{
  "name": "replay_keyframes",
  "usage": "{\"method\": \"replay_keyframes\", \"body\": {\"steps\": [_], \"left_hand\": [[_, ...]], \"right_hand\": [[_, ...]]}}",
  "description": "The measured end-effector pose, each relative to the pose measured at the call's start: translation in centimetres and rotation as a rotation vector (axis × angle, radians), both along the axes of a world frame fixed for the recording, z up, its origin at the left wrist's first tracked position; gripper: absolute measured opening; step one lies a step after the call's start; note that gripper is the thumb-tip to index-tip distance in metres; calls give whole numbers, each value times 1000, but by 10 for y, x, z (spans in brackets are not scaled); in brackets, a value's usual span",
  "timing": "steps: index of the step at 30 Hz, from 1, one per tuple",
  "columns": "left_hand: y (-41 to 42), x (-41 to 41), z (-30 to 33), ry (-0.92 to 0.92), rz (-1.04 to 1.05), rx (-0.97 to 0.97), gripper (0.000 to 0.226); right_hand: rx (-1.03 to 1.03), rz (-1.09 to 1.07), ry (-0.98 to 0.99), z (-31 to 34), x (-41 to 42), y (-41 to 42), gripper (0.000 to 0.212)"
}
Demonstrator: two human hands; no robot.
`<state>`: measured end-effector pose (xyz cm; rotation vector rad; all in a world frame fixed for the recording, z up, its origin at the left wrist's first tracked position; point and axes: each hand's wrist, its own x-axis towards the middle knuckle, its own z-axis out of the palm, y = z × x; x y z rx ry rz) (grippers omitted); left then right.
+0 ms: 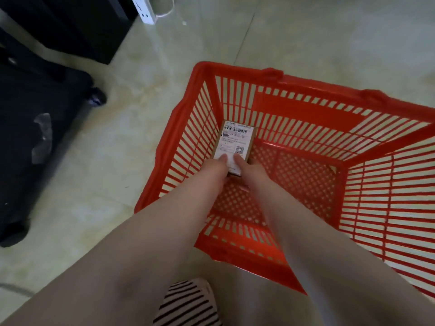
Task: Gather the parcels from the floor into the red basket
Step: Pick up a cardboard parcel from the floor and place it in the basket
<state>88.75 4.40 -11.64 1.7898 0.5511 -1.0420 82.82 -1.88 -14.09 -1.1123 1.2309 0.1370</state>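
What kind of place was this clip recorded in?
Probably a room in a home, though that is not certain. The floor is glossy pale tile, a white power strip lies on it beside dark furniture, and a dark wheeled suitcase lies nearby.

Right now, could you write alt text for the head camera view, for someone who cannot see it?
Both hands, left hand and right hand, hold a small labelled parcel low inside a red basket on a pale tiled floor. A dark suitcase lies to the left.
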Motion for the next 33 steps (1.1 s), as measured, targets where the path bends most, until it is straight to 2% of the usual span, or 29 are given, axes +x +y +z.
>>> {"method": "replay_keyframes", "body": {"steps": [7,12,16,18,20,24,28,33], "left_hand": [[1,1,6,8,8,-27,43],[-1,-3,15,9,-20,-26,43],[0,-4,23,32,-116,62,47],[0,-2,23,14,-185,120,55],[-1,-3,35,-17,-252,147,54],[8,-15,84,12,-317,184,52],[22,-43,161,171,-238,88,56],[28,-69,268,0,-176,-50,31]], "right_hand": [[-41,-2,11,-7,2,2,48],[-104,133,66,-3,1,-9,53],[-138,276,135,5,2,-11,59],[-146,285,139,10,2,-13,62],[-154,260,123,21,-4,-15,60],[-149,112,123,69,-31,-9,58],[39,-53,119,155,-70,6,60],[150,-231,-50,275,-119,15,25]]}}
